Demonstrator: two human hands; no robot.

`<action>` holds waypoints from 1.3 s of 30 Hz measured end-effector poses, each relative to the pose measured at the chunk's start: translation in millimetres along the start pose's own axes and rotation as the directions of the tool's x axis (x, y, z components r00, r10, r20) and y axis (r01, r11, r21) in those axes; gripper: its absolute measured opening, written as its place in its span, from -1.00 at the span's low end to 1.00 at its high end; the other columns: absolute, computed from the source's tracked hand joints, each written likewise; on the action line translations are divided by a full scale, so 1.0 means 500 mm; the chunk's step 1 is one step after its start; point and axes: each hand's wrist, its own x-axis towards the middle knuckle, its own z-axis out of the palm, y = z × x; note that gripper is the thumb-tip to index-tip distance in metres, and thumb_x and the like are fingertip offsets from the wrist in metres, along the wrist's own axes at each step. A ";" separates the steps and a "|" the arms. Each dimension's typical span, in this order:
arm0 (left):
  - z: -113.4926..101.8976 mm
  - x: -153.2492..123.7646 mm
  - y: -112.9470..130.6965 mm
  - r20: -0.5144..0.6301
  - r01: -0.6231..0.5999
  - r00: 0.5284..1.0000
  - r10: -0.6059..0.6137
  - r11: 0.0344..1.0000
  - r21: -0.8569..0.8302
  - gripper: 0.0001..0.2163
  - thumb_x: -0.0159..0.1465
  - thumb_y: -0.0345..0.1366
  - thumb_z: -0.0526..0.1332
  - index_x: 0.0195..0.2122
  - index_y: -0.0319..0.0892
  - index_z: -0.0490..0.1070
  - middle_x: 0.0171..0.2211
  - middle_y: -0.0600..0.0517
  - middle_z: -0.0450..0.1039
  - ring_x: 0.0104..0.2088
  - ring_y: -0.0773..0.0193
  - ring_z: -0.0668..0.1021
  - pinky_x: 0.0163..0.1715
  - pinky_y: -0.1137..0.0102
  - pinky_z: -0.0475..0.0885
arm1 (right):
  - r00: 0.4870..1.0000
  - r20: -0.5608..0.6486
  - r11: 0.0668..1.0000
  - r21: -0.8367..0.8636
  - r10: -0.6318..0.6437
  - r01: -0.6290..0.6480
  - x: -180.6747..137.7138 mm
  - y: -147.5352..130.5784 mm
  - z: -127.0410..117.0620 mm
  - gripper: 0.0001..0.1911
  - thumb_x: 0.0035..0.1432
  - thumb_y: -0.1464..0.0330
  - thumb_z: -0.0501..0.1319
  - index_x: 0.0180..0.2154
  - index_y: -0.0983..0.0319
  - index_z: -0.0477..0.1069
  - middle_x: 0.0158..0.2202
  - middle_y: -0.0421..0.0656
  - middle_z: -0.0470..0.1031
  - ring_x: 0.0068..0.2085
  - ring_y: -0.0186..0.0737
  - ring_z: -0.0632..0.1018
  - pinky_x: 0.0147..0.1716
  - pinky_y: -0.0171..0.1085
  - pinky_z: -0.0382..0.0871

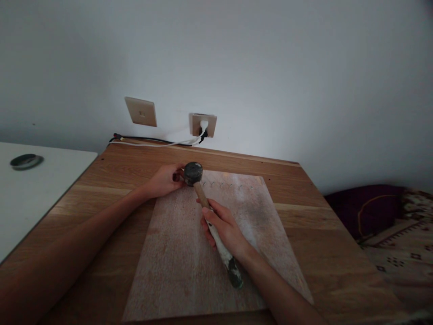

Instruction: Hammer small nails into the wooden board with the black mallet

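Observation:
My right hand (pixel 223 225) is wrapped round the pale, worn handle of a rubber mallet (pixel 220 247). The mallet's black head lies at the far left corner of a flat wooden board (pixel 182 266). Right beside that head, my left hand (pixel 165 179) has its thumb and fingers curled together in a pinch. The mallet head covers the fingertips, so what they hold cannot be made out. A row of several small thin metal pieces, like nails or hooks (pixel 221 185), runs along the board's far edge to the right of the mallet.
The board rests on a wooden table (pixel 304 243) against a white wall. White and black cables (pixel 152 143) run along the back edge to a wall socket (pixel 203 125). A white surface with a dark round object (pixel 26 160) stands left; patterned fabric (pixel 402 257) lies right.

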 end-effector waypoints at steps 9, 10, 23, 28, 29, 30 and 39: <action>0.003 0.000 -0.008 -0.023 0.006 1.000 -0.006 1.000 0.015 -0.58 0.14 -0.14 0.31 0.01 -0.18 0.52 -0.12 -0.07 0.66 -0.17 0.08 0.67 -0.15 0.28 0.56 | 1.000 -0.004 1.000 0.029 0.004 -0.004 -0.002 0.000 0.002 -0.49 0.26 0.03 0.23 0.11 0.18 0.40 -0.52 -0.36 0.34 -0.71 -0.47 0.27 -0.81 -0.44 0.17; 0.004 0.000 -0.008 -0.023 0.006 1.000 -0.006 1.000 0.008 -0.57 0.14 -0.13 0.32 0.02 -0.18 0.52 -0.13 -0.07 0.66 -0.17 0.08 0.67 -0.15 0.27 0.56 | 1.000 -0.005 0.999 0.038 0.004 -0.004 -0.002 0.000 0.002 -0.49 0.26 0.03 0.23 0.12 0.18 0.40 -0.52 -0.36 0.34 -0.71 -0.47 0.26 -0.81 -0.44 0.16; 0.002 0.001 -0.003 -0.013 -0.013 1.000 0.013 0.999 0.038 -0.59 0.13 -0.20 0.29 0.00 -0.20 0.52 -0.12 -0.05 0.65 -0.16 0.09 0.67 -0.14 0.31 0.56 | 1.000 0.000 1.000 0.012 -0.011 0.011 -0.001 0.000 0.001 -0.52 0.26 0.02 0.23 0.05 0.21 0.43 -0.54 -0.36 0.33 -0.72 -0.46 0.27 -0.82 -0.43 0.14; 0.002 0.000 -0.003 -0.011 -0.024 1.000 0.024 1.000 0.005 -0.60 0.13 -0.19 0.30 0.00 -0.17 0.52 -0.06 -0.05 0.64 -0.06 0.05 0.66 -0.02 0.26 0.55 | 1.000 -0.005 1.000 -0.009 -0.002 0.002 -0.002 -0.002 0.001 -0.55 0.28 0.05 0.22 0.05 0.20 0.43 -0.53 -0.37 0.33 -0.72 -0.47 0.27 -0.81 -0.44 0.17; 0.002 0.000 -0.003 -0.011 -0.020 1.000 0.021 1.000 0.008 -0.59 0.14 -0.19 0.30 0.01 -0.18 0.51 -0.05 -0.05 0.64 -0.06 0.05 0.66 -0.03 0.27 0.55 | 1.000 -0.004 1.000 -0.010 -0.002 0.002 -0.003 -0.002 0.001 -0.55 0.28 0.05 0.22 0.05 0.20 0.43 -0.53 -0.37 0.33 -0.72 -0.47 0.27 -0.81 -0.44 0.16; 0.001 0.000 -0.002 -0.010 -0.015 1.000 0.015 1.000 0.016 -0.59 0.14 -0.19 0.30 0.02 -0.18 0.51 -0.06 -0.05 0.65 -0.09 0.06 0.66 -0.06 0.28 0.56 | 1.000 -0.003 1.000 -0.008 -0.003 0.003 -0.003 -0.002 0.000 -0.55 0.29 0.05 0.22 0.06 0.20 0.42 -0.53 -0.37 0.33 -0.72 -0.46 0.27 -0.81 -0.44 0.16; 0.001 0.002 -0.003 -0.011 -0.003 1.000 0.004 0.998 0.062 -0.63 0.16 -0.19 0.30 -0.02 -0.18 0.53 -0.15 -0.03 0.66 -0.19 0.11 0.65 -0.19 0.33 0.52 | 0.996 0.012 0.992 -0.087 -0.089 0.090 -0.002 0.001 -0.001 -0.54 0.25 0.05 0.27 0.03 0.22 0.38 -0.62 -0.43 0.29 -0.73 -0.45 0.27 -0.78 -0.44 0.20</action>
